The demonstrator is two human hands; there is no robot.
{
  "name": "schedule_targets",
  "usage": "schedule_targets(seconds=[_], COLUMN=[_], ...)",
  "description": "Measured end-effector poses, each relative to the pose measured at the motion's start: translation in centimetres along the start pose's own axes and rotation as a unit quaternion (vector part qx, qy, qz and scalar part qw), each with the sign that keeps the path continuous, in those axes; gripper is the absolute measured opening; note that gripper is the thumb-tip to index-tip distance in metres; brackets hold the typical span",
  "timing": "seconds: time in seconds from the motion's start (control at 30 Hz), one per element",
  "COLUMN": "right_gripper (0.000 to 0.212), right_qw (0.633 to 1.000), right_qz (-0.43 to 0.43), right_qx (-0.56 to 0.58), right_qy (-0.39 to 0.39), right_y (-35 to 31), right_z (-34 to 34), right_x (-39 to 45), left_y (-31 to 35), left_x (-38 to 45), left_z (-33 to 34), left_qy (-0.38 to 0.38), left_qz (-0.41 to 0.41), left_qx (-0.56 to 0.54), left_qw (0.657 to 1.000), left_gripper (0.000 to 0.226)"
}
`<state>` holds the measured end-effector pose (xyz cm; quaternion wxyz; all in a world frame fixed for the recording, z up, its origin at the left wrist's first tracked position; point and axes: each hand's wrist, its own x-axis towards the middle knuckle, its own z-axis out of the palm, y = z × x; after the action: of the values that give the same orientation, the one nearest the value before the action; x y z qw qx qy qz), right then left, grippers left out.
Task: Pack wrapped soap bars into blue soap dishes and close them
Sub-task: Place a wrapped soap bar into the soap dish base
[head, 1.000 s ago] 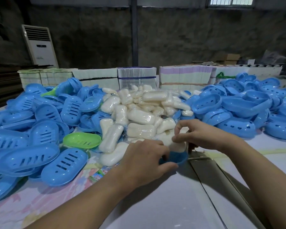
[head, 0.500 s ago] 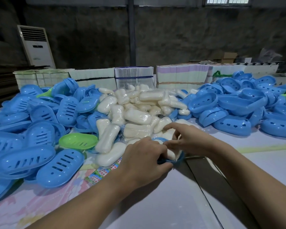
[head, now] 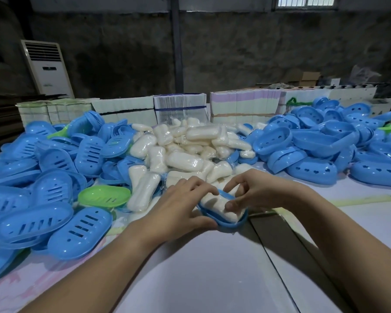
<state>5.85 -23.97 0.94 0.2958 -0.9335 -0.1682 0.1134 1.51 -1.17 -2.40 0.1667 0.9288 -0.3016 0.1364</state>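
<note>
A blue soap dish base (head: pixel 231 223) lies on the table just in front of the soap pile, with a wrapped white soap bar (head: pixel 217 205) inside it. My left hand (head: pixel 181 206) grips the dish's left end, thumb along its near rim. My right hand (head: pixel 257 190) pinches the soap bar from the right, fingers curled over it. Behind them is a heap of wrapped soap bars (head: pixel 185 161).
Slotted blue lids (head: pixel 54 168) are piled at the left, with one green lid (head: pixel 104 196) among them. Blue dish bases with heart holes (head: pixel 312 170) are heaped at the right. Flat stacked cartons (head: pixel 178 107) line the table's far edge. A seam (head: pixel 271 256) crosses the white table.
The soap bar has gone down into the blue dish, and both hands have settled closer around it. The dish now shows more fully between the hands.
</note>
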Motion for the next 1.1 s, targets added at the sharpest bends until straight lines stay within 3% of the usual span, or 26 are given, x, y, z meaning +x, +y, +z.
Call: schedule_targets(seconds=[0.2, 0.33, 0.37, 0.43, 0.5, 0.53, 0.63, 0.77, 0.93, 1.1], right_gripper=[0.034, 0.030, 0.031, 0.029, 0.034, 0.043, 0.062, 0.071, 0.050, 0.036], right_qw=[0.996, 0.996, 0.994, 0.963, 0.905, 0.888, 0.881, 0.898, 0.889, 0.869], right_qz=[-0.073, -0.081, -0.087, -0.074, 0.010, 0.067, 0.152, 0.114, 0.178, 0.161], right_qx=[0.049, 0.023, 0.027, 0.062, 0.044, 0.011, -0.049, -0.111, -0.177, -0.143], right_qy=[0.000, 0.016, 0.062, 0.250, 0.423, 0.454, 0.445, 0.409, 0.382, 0.445], right_y=[1.0, 1.4, 1.7, 2.8, 4.6, 5.6, 7.4, 6.7, 7.0, 7.4], right_z=[-0.2, -0.2, -0.8, -2.4, -4.2, -4.8, -5.2, -4.1, -4.0, -4.4], right_x=[0.0, -0.2, -0.1, 0.2, 0.4, 0.5, 0.8, 2.3, 3.1, 2.8], left_y=[-1.2, -0.3, 0.0, 0.6, 1.1, 1.3, 1.5, 1.8, 2.1, 2.2], left_x=[-0.1, 0.1, 0.2, 0.1, 0.0, 0.0, 0.0, 0.0, 0.0, -0.1], left_z=[-0.1, 0.4, 0.6, 0.9, 1.2, 1.3, 1.3, 1.3, 1.0, 1.0], left_qy=[-0.020, -0.017, -0.018, -0.022, -0.017, -0.014, -0.009, -0.025, -0.046, -0.088], left_qz=[0.016, 0.007, 0.005, -0.001, -0.007, -0.008, -0.011, -0.013, -0.024, -0.003], left_qx=[0.004, 0.046, 0.053, 0.054, 0.055, 0.058, 0.056, 0.056, 0.059, 0.077], left_qw=[1.000, 0.999, 0.998, 0.998, 0.998, 0.998, 0.998, 0.998, 0.997, 0.993], left_gripper=[0.076, 0.074, 0.074, 0.079, 0.082, 0.082, 0.079, 0.076, 0.081, 0.068])
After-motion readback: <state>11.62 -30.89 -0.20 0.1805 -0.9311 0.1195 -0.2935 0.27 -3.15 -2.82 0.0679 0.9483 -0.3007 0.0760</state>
